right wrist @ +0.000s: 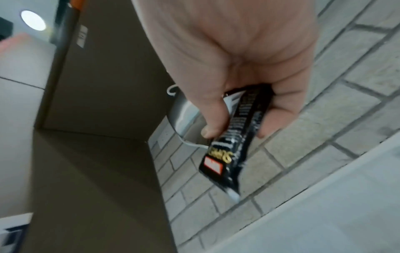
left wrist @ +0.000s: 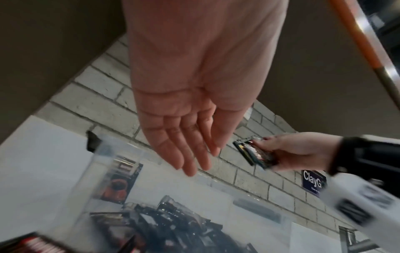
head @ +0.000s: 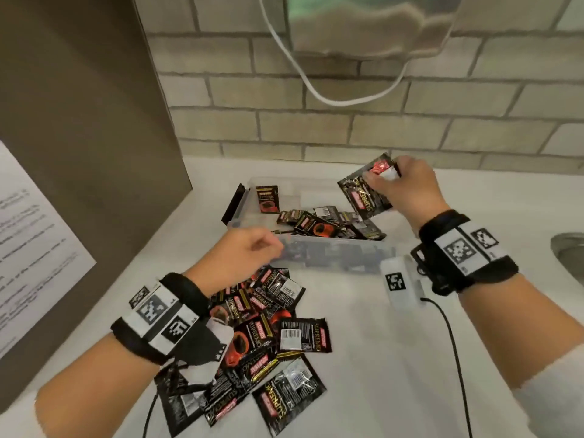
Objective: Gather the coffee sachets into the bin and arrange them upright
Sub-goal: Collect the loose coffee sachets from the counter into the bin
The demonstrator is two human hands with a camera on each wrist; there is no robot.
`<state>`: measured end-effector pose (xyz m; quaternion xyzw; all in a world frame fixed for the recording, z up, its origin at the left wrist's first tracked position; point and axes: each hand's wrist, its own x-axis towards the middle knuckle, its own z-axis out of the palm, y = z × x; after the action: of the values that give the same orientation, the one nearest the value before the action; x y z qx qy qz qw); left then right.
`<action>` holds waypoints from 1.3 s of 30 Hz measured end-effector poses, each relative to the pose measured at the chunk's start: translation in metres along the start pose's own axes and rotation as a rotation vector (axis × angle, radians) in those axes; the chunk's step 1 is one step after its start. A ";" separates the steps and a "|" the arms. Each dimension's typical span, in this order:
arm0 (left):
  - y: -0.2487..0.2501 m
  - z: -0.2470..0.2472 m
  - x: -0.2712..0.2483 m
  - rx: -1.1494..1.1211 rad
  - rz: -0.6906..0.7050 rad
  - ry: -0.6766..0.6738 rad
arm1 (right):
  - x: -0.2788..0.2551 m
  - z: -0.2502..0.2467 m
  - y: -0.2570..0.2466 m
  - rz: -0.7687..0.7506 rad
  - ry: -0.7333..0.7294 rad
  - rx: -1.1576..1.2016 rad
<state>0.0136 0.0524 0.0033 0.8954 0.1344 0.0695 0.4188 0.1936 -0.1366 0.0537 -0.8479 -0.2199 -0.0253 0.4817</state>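
Note:
A clear plastic bin (head: 335,251) sits on the white counter with several black and red coffee sachets (head: 319,227) lying flat inside and one sachet (head: 268,199) upright against its left end. My right hand (head: 401,188) hovers over the bin's right end and grips a small stack of sachets (head: 366,191), also visible in the right wrist view (right wrist: 233,137). My left hand (head: 249,251) is at the bin's near left corner, its fingers (left wrist: 190,154) straight and empty. A pile of loose sachets (head: 268,336) lies on the counter under my left wrist.
A tall brown panel (head: 79,121) with a white paper sheet (head: 28,248) stands to the left. Behind the bin is a brick wall (head: 347,128), with a metal dispenser (head: 373,23) and white cable above. A sink rim (head: 568,248) sits at the right edge.

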 end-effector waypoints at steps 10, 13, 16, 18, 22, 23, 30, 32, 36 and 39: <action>-0.086 -0.013 -0.085 0.473 -0.442 -0.073 | -0.089 0.066 -0.001 -0.013 -0.667 -0.325; -0.094 -0.011 -0.087 0.464 -0.544 -0.102 | -0.109 0.096 0.012 0.063 -0.876 -0.461; -0.092 -0.009 -0.078 0.448 -0.605 -0.075 | -0.108 0.121 0.018 0.018 -0.754 -0.507; -0.089 -0.009 -0.069 0.407 -0.635 -0.059 | -0.104 0.134 0.018 0.070 -0.703 -0.444; -0.078 -0.005 -0.058 0.286 -0.659 -0.082 | -0.100 0.155 0.020 0.242 -0.656 -0.180; -0.077 -0.003 -0.056 0.261 -0.654 -0.092 | -0.101 0.159 0.022 0.266 -0.665 -0.142; -0.066 -0.001 -0.050 -0.266 -0.566 -0.201 | -0.103 0.144 0.021 0.255 -0.640 0.230; -0.061 -0.001 -0.047 -0.332 -0.581 -0.170 | -0.100 0.135 0.024 0.220 -0.616 0.234; -0.058 0.002 -0.035 -0.273 -0.498 -0.003 | -0.089 0.117 0.032 0.161 -0.485 0.188; -0.062 -0.002 -0.027 -0.252 -0.452 0.077 | -0.081 0.092 0.028 0.047 -0.367 0.171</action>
<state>-0.0239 0.0839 -0.0432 0.7801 0.3371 0.0244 0.5265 0.1161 -0.1006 -0.0383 -0.7992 -0.2855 0.1597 0.5043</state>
